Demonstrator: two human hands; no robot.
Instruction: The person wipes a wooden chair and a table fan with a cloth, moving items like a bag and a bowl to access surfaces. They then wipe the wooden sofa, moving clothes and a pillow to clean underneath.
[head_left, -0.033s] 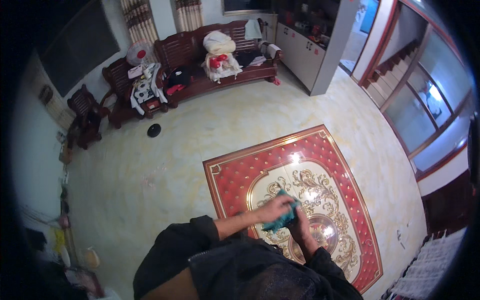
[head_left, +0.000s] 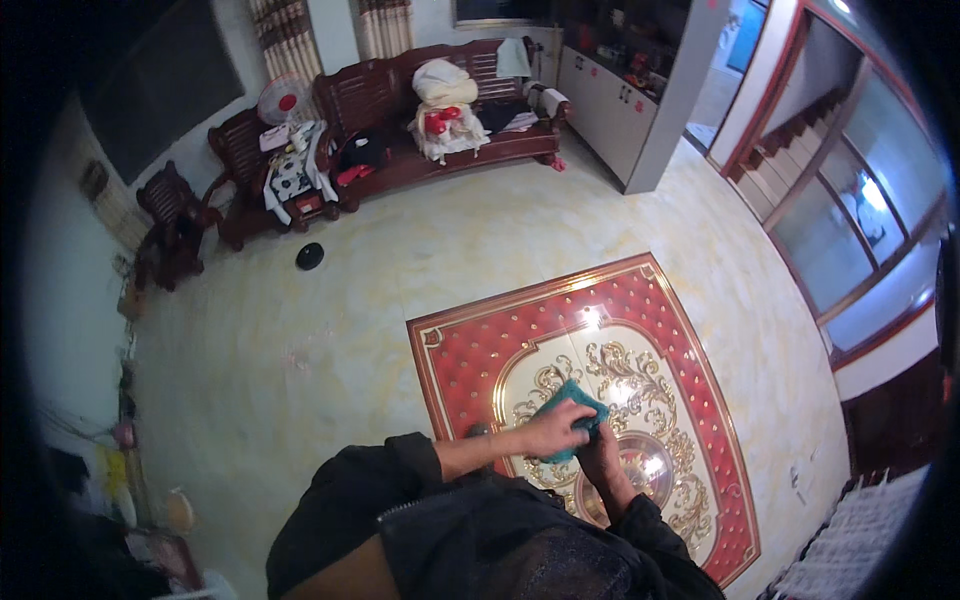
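A teal cloth (head_left: 567, 394) is bunched between my two hands in front of my body, above the patterned floor panel (head_left: 480, 352). My left hand (head_left: 558, 428) comes in from the left and is closed on the cloth, its fingers bent over the near side. At the cloth's right edge my right hand (head_left: 601, 458) is closed with its fingers pointing up. A dark patch shows between the hands; whether it is a separate thing or a shadowed fold, I cannot tell.
A dark wooden sofa (head_left: 390, 100) piled with bedding and clothes stands along the far wall. A round black object (head_left: 310, 256) lies on the pale floor. A white cabinet (head_left: 605, 105) and glass sliding doors (head_left: 850, 200) are at the right. A fringed cloth (head_left: 860, 540) lies at the lower right.
The cloth has shifted up and its lower hanging part is drawn in. My left hand has moved slightly down and right over it. The right hand stays nearly in place.
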